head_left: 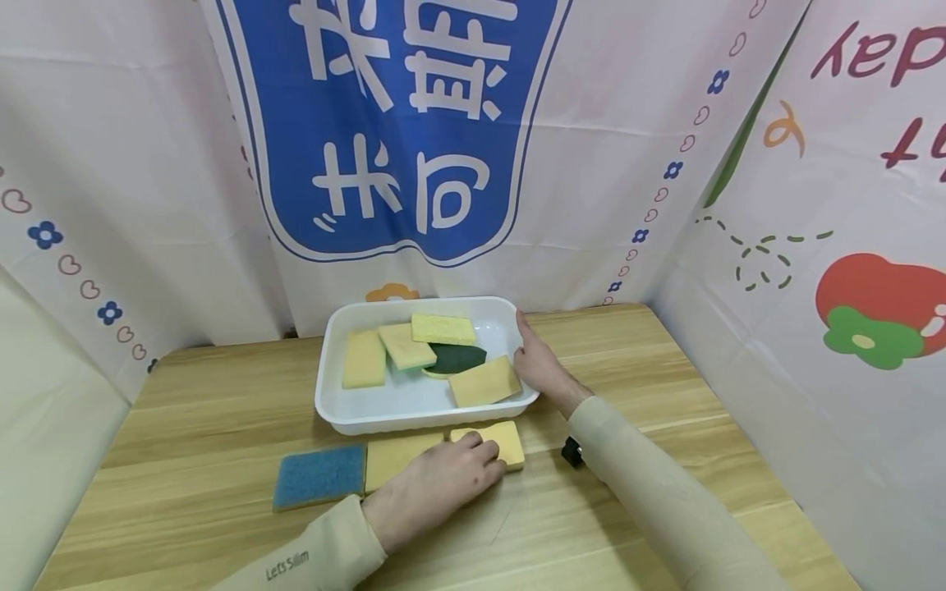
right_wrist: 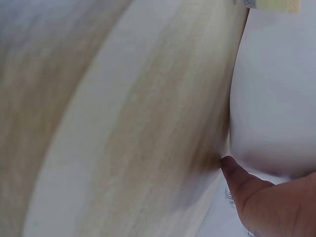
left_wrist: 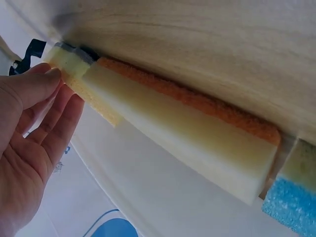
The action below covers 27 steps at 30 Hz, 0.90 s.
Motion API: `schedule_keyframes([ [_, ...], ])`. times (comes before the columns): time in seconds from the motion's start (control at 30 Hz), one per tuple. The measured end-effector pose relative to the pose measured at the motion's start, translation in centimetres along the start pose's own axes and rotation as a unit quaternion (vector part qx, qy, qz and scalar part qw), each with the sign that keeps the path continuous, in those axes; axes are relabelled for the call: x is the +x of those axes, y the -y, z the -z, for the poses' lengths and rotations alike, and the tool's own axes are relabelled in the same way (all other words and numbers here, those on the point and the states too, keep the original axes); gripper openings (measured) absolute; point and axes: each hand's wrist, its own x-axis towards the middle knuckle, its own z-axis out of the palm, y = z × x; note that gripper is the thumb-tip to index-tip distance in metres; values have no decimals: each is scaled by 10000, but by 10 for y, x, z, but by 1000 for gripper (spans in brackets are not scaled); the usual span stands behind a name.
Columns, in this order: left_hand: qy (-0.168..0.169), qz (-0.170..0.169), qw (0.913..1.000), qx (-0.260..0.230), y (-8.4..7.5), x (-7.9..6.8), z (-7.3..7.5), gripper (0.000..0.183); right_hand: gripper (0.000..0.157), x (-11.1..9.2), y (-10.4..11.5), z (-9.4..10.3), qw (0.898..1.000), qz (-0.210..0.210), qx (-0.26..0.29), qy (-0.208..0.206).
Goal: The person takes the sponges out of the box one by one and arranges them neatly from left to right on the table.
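Fingers bent over it, my left hand (head_left: 443,484) pinches a pale yellow sponge (head_left: 510,443), the rightmost of a row on the table. In the left wrist view this sponge (left_wrist: 98,103) has a grey layer underneath. Beside it lie a yellow sponge with an orange underside (left_wrist: 182,128) and a blue-topped sponge (head_left: 319,476). At the white tray's (head_left: 392,423) right end, my right hand (head_left: 543,365) touches the wall with an outstretched finger; its other fingers are partly hidden. Inside the tray are several yellow sponges (head_left: 364,359) and a dark green oval one (head_left: 460,358).
Everything stands on a wood-grain table (head_left: 185,435). Behind it hangs a printed white cloth (head_left: 606,164), close to the tray's back edge. A small black object (head_left: 571,451) lies near the right forearm.
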Motion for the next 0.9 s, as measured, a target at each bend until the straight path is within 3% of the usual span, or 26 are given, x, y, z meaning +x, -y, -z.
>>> schedule_keyframes([
  [0.33,-160,67,9979,-624,21,-4,15,43,80,1,-1,1,10000,1,-2,8],
  [0.57,-45,588,9859,-1568,48,-14,21,55,81,-1,1,1,10000,1,-15,79],
  [0.9,-565,1390,9724,-1789,97,-31,6,47,81,2,0,1,9997,72,-206,106],
])
